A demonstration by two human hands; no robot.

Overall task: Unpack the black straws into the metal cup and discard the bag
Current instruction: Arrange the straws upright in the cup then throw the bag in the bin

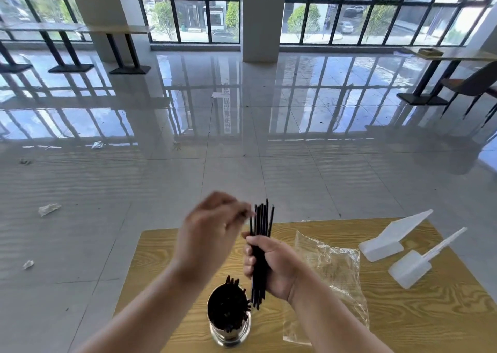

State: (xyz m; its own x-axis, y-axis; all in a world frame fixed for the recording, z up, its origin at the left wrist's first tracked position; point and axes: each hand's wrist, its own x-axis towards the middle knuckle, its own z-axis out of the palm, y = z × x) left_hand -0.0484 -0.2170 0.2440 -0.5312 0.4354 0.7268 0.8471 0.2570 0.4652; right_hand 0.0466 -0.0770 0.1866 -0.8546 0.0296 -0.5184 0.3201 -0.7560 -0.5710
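Black straws (259, 245) upright, long axis vertical, in right hand (271, 266).

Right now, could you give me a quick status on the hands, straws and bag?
Right hand gripping straw bundle; left hand blurred at its tips. Metal cup already holding straws. Empty bag on table, not discarded. Nothing blocking.
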